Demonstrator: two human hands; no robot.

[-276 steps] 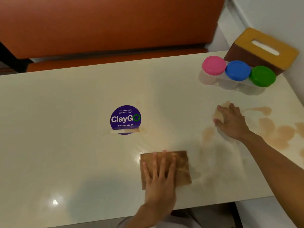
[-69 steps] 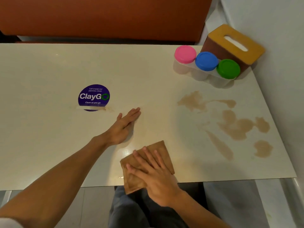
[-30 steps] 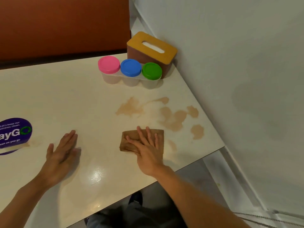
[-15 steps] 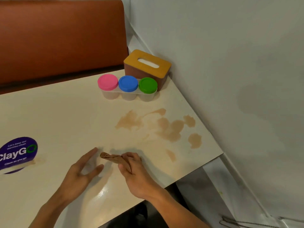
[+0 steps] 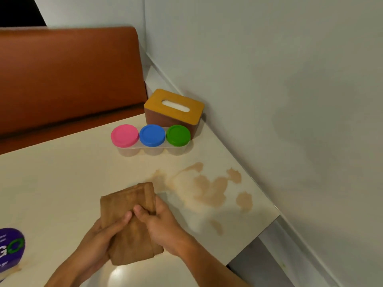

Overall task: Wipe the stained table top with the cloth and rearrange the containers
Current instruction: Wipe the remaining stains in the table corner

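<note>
A folded brown cloth [image 5: 126,201] is held just above the cream table top [image 5: 62,183] near its front edge. My left hand [image 5: 99,241] grips its left side with the thumb on top. My right hand [image 5: 159,222] grips its right edge, thumb pressed on the fold. Brown stains [image 5: 209,189] spread over the table to the right of the cloth. A clear rack holds three containers with a pink lid [image 5: 124,135], a blue lid [image 5: 152,135] and a green lid [image 5: 178,135]. It stands at the back right.
A brown tissue box with a yellow top [image 5: 174,108] sits behind the containers against the grey wall [image 5: 290,100]. A purple round sticker [image 5: 10,247] lies at the left edge. An orange bench back [image 5: 68,75] runs behind the table. The table's right edge meets the wall.
Both hands have lifted the cloth off the table and hold it together as a folded pad; half a second ago it was bunched under my right hand. The view has tilted up.
</note>
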